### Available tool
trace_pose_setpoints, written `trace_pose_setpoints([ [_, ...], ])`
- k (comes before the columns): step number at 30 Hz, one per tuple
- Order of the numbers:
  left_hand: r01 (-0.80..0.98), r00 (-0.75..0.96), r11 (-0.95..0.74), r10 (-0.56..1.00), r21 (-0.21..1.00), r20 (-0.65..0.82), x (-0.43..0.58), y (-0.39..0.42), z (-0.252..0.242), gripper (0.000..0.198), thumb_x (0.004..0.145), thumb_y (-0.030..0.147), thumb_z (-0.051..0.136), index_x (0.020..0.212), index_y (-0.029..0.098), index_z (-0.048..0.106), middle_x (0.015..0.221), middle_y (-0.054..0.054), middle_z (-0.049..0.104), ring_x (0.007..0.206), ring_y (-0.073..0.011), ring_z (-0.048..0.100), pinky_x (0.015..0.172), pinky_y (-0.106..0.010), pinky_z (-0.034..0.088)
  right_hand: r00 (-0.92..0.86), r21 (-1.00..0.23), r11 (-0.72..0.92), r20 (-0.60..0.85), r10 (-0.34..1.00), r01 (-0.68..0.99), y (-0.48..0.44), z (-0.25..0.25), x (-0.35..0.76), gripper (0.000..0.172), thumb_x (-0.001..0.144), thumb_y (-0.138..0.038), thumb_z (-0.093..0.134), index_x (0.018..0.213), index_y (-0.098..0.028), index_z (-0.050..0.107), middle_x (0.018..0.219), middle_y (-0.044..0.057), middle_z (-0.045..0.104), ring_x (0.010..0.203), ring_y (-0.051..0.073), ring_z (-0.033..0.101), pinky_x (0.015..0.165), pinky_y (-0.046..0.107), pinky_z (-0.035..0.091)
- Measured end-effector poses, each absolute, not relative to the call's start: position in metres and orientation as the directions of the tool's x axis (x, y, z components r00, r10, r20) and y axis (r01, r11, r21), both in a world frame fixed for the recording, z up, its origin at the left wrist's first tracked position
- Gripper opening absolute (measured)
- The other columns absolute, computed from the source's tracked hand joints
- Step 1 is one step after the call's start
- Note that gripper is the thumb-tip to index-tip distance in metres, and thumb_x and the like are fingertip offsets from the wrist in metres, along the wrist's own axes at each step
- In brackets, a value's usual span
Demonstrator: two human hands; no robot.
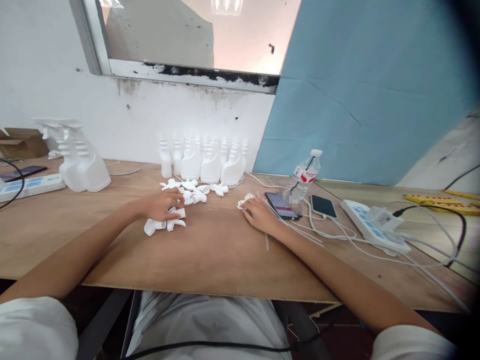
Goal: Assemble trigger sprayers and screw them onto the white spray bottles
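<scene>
White, ridged-neck plastic bottles [210, 167], opaque so their contents are hidden, line the back of a brown wooden surface [210, 260]; two more, fitted with trigger heads [84, 172], stand at left near an open cardboard box [24, 145]. A clear labelled bottle [304, 174] stands at right beside two phones. Behind are a white wall, a scuffed window frame [195, 74] and a creased blue sheet [348, 90]. Smooth white sprayer parts [195, 196] lie mid-surface: the left hand [164, 205] curls over some, the right hand [259, 214] touches small white pieces [245, 201]; whether either grips, I cannot tell.
</scene>
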State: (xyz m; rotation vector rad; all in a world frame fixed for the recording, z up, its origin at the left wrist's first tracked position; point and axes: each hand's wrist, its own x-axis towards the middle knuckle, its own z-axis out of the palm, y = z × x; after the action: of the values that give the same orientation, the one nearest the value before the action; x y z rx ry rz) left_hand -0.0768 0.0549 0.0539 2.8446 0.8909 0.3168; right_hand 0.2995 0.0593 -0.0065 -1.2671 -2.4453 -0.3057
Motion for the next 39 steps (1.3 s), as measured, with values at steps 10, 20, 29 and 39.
trace_pose_setpoints([
  [10, 0.484, 0.724, -0.718, 0.65, 0.501, 0.232, -0.037, 0.028, 0.046, 0.034, 0.082, 0.043, 0.062, 0.108, 0.022, 0.06, 0.104, -0.005, 0.06, 0.096, -0.0199, 0.055, 0.087, -0.032, 0.043, -0.486, -0.077, 0.585, 0.477, 0.733, 0.807, 0.064, -0.006, 0.3, 0.017, 0.084, -0.012, 0.051, 0.087, -0.016, 0.068, 0.089, 0.011, 0.07, 0.087, 0.023, 0.062, 0.082, 0.035, 0.045],
  [20, 0.139, 0.686, -0.46, 0.683, 0.877, 0.25, 0.009, 0.002, 0.003, 0.045, 0.082, 0.037, 0.067, 0.116, 0.022, 0.042, 0.106, -0.006, 0.065, 0.086, -0.0161, 0.062, 0.081, -0.035, 0.051, -0.343, -0.3, 0.708, 0.713, 0.612, 0.639, 0.025, 0.012, 0.268, 0.02, 0.09, -0.023, 0.05, 0.106, -0.022, 0.063, 0.09, 0.005, 0.068, 0.079, 0.018, 0.063, 0.077, 0.034, 0.051],
  [29, 0.208, 0.698, -0.617, 0.637, 0.759, 0.327, 0.007, -0.004, 0.005, 0.039, 0.086, 0.042, 0.062, 0.114, 0.022, 0.043, 0.099, -0.004, 0.064, 0.082, -0.0153, 0.06, 0.077, -0.031, 0.05, -0.67, -0.228, 0.948, 0.671, 0.319, 0.223, -0.008, 0.013, 0.238, 0.022, 0.092, -0.015, 0.047, 0.108, -0.023, 0.062, 0.1, 0.008, 0.066, 0.099, 0.019, 0.062, 0.086, 0.038, 0.052],
  [39, 0.251, 0.819, -0.885, 0.41, 0.393, 0.402, 0.0, -0.001, 0.009, 0.037, 0.085, 0.046, 0.063, 0.11, 0.021, 0.053, 0.109, -0.009, 0.062, 0.099, -0.0231, 0.059, 0.089, -0.034, 0.044, -0.74, -0.3, 0.924, 0.56, 0.373, 0.239, -0.008, 0.012, 0.243, 0.026, 0.085, -0.024, 0.063, 0.11, -0.021, 0.057, 0.12, 0.013, 0.056, 0.114, 0.022, 0.054, 0.099, 0.041, 0.046],
])
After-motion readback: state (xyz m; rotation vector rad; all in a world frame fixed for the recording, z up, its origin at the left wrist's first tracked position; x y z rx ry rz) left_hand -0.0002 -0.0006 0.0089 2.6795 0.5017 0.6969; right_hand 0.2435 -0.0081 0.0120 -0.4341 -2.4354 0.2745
